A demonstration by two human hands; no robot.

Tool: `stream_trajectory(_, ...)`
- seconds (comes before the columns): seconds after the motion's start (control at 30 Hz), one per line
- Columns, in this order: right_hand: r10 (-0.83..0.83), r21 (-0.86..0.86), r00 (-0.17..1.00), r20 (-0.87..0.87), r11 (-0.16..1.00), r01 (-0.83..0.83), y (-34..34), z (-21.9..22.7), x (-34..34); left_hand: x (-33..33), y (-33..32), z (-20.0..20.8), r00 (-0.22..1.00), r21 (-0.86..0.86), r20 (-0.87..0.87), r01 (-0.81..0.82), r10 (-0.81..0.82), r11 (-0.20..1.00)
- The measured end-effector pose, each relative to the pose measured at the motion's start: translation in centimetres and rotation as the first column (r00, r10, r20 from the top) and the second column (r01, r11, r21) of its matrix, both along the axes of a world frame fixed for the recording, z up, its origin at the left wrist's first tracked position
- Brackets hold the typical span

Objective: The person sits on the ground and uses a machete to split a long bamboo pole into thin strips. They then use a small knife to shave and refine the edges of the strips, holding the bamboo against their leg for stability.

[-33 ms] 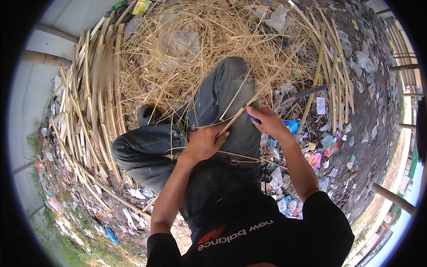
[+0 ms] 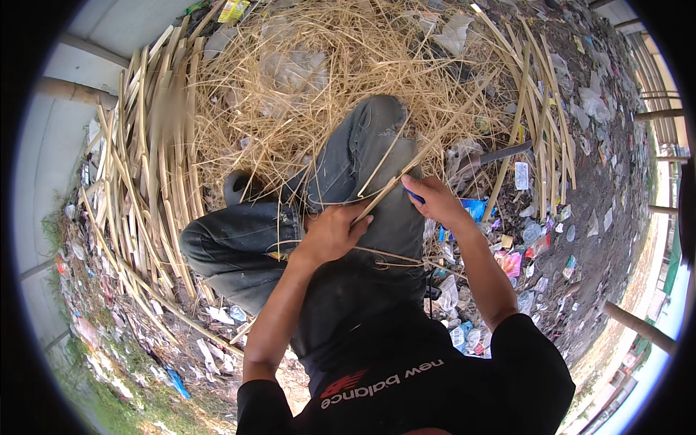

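Note:
A long, pale bamboo strip (image 2: 442, 136) slants over my right thigh, from my left hand up toward the far right. My left hand (image 2: 335, 233) is closed round its near end. Further along the strip, my right hand (image 2: 435, 199) grips a small tool with a blue handle (image 2: 414, 196) and rests against the strip. The tool's working end is hidden, so its kind is unclear. A thin curled shaving (image 2: 382, 165) stands off the strip between my hands. Another thin sliver (image 2: 391, 255) lies across my lap.
Bamboo strips lie in a long pile (image 2: 156, 174) at the left, with more strips (image 2: 544, 109) at the far right. A heap of shavings (image 2: 326, 65) spreads ahead of my legs. Near my right knee lies a dark, curved blade-like piece (image 2: 506, 151). Plastic litter (image 2: 509, 262) covers the ground at right.

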State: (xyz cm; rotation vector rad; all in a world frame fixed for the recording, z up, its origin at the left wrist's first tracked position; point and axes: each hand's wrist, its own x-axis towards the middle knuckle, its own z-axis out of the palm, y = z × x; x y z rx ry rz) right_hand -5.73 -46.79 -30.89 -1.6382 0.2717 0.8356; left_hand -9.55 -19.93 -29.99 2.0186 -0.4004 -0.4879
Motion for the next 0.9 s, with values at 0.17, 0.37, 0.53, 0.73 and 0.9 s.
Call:
stream_trajectory(0.17,0.038,-0.101,0.965,0.259,0.995,-0.012,0.2,-0.6,-1.1,-0.1,0.3,-0.6,0.996,-0.096,-0.081,0.021,-0.029,0.995)
stream_trajectory(0.37,-0.051,0.206,0.966,0.254,0.978,-0.002,-3.2,-4.6,-2.1,1.4,-0.4,1.7,0.874,-0.190,-0.470,0.038,-0.125,0.981)
stream_trajectory(0.53,0.001,-0.187,0.798,0.603,0.972,0.140,-1.4,-1.4,-1.9,0.1,-0.8,-2.4,1.000,-0.145,0.005,0.008,-0.008,0.989)
stream_trajectory(0.73,0.035,-0.299,0.756,0.654,0.930,0.216,0.6,1.8,-0.8,-0.7,-1.8,0.2,0.979,0.118,0.192,-0.093,0.069,0.989)
stream_trajectory(0.9,0.090,-0.398,0.870,0.485,0.908,0.128,0.1,1.3,-1.8,-0.8,-2.0,-0.7,0.982,0.093,0.174,-0.089,0.071,0.992)
